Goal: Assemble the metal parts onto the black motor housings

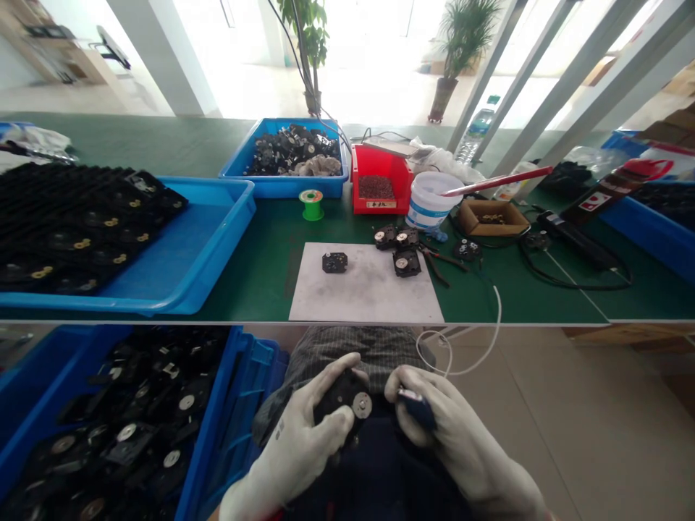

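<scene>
- Green-topped bench (260,271)
- Blue tray (217,242) of stacked black mechanisms at the left
- Blue tray (282,187) of loose black parts at the far edge
- Red bin (383,206) of small dark pieces
- White plastic bucket (434,206) just right of the bin
- Green wire spool (311,206)
- Smudged white mat (363,293) under one black mechanism (334,262)
- Red-handled pliers (437,262) just beside the mat
- Blue crate (225,412) of black mechanisms below the bench

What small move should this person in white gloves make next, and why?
Probably bring the dark blue object in the gloved right hand to the black plastic unit in the gloved left hand: the hands are close, and the unit's round metal disc shows clear.
</scene>
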Available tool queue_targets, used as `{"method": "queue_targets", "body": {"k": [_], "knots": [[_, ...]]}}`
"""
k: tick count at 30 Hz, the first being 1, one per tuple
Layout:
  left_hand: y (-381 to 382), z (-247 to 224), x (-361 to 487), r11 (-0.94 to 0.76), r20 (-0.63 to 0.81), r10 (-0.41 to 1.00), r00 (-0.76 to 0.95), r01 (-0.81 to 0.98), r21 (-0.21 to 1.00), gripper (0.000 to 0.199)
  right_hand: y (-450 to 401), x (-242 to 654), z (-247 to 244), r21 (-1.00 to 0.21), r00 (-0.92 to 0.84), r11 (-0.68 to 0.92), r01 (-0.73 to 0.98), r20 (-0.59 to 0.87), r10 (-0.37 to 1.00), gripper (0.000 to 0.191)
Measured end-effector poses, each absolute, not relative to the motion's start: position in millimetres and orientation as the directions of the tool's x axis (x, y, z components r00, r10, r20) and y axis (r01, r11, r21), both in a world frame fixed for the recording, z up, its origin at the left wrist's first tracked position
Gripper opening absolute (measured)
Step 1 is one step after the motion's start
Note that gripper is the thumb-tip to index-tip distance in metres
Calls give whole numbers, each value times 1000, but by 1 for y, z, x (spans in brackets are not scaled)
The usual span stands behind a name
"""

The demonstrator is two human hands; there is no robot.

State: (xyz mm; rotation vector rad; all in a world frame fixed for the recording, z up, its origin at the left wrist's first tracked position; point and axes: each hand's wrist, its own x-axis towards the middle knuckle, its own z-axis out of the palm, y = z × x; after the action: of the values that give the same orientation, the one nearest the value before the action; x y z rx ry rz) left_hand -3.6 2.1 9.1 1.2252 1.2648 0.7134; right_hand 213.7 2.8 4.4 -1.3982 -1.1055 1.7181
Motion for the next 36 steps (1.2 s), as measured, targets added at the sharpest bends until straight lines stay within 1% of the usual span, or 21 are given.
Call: {"method": "queue_targets", "body": {"k": [1,2,3,4,5,6,7,8,9,11,17,25,36], "knots": [[2,9,-3,259,-307,924,230,218,941,63,2,211,5,-937,-154,-339,89,-349,924,36],[3,9,-3,256,-307,923,233,226,940,63,2,208,6,-959,-98,-219,179,-239,966,29],[3,10,-2,256,-309,922,233,232,938,63,2,204,6,-952,-62,-66,299,-89,994,23],[3,10,-2,259,-314,921,232,237,936,63,1,202,7,-903,-60,94,420,76,995,17],[3,10,-2,266,-321,918,232,241,933,63,1,199,8,-824,-88,235,515,222,971,13],[3,9,-3,271,-327,916,233,244,931,63,1,198,9,-746,-123,337,574,328,937,13],[3,9,-3,271,-328,915,235,247,931,63,1,197,9,-683,-158,409,606,400,903,14],[3,9,-3,266,-325,915,238,248,932,63,1,196,9,-638,-184,449,625,439,879,16],[2,8,-4,260,-320,916,242,247,933,63,1,196,10,-610,-198,469,639,458,866,17],[2,7,-4,252,-311,917,251,242,937,64,2,196,10,-593,-208,472,652,458,864,17],[1,7,-3,247,-303,919,253,231,941,63,4,194,10,-629,-188,443,638,431,882,16],[1,7,-3,246,-302,921,248,234,941,62,5,194,10,-642,-205,434,632,401,893,17],[0,5,-4,199,-268,930,250,268,942,62,3,194,12,-613,-231,455,646,411,882,16]]}}
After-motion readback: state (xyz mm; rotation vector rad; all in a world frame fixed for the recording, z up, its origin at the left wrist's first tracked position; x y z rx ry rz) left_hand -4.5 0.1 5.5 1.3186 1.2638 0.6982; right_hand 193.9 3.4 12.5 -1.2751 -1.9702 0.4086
